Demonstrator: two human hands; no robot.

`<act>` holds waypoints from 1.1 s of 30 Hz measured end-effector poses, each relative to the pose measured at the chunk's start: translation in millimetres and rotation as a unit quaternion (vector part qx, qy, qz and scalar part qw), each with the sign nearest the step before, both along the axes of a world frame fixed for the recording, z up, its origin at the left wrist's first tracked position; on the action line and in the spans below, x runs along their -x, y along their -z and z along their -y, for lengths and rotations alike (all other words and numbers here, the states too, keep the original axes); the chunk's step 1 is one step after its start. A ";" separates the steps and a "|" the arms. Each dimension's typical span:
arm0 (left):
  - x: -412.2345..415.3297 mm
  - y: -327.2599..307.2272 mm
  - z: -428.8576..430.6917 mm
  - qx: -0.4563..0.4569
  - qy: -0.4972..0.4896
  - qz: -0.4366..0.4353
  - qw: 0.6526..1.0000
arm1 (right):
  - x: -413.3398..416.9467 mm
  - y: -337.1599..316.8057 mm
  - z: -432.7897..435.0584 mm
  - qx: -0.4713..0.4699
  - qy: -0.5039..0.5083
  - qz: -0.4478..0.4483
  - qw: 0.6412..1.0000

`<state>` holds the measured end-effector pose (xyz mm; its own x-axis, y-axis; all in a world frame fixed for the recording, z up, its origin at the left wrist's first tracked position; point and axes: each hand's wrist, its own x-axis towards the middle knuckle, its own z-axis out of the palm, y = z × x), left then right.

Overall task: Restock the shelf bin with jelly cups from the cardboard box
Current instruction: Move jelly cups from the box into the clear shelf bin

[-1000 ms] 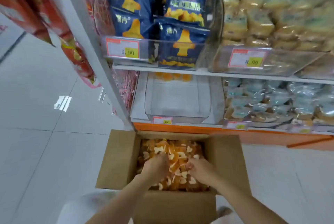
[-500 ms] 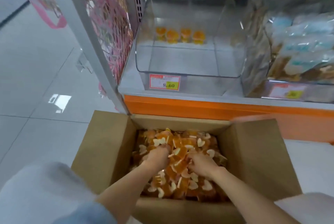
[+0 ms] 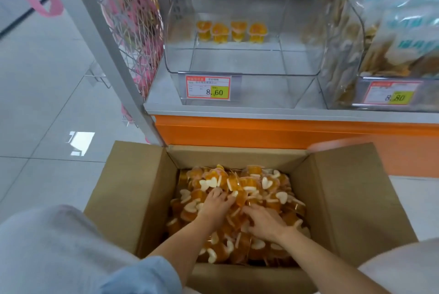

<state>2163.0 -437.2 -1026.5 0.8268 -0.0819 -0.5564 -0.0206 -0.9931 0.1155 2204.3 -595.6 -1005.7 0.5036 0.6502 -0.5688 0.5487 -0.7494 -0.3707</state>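
An open cardboard box [image 3: 133,198] stands on the floor against the shelf, full of orange jelly cups [image 3: 273,189] with white heart-shaped lids. Both my hands are down in the heap, side by side. My left hand [image 3: 217,205] curls its fingers over cups near the middle. My right hand [image 3: 263,222] digs its fingers in from the right, and a clump of cups is pressed between the two hands. Above, on the lowest shelf, sits a clear plastic bin [image 3: 237,63] with a price tag [image 3: 208,87]. Only several jelly cups [image 3: 231,31] stand in a row at its back.
An orange shelf base [image 3: 261,132] runs just behind the box. A neighbouring clear bin [image 3: 392,94] at right holds bagged snacks. A grey upright post [image 3: 114,56] and a wire rack with pink items [image 3: 133,20] stand at left. My knees show at both bottom corners.
The view has dropped from the upper shelves to the lowest bin and come closer to the box. Both hands have stayed in the cups, shifting only slightly.
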 end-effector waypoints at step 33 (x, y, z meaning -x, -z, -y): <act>34.4 -201.4 -38.8 0.600 -0.516 0.049 0.609 | -5.5 -181.4 -35.4 -0.321 0.336 -0.181 0.867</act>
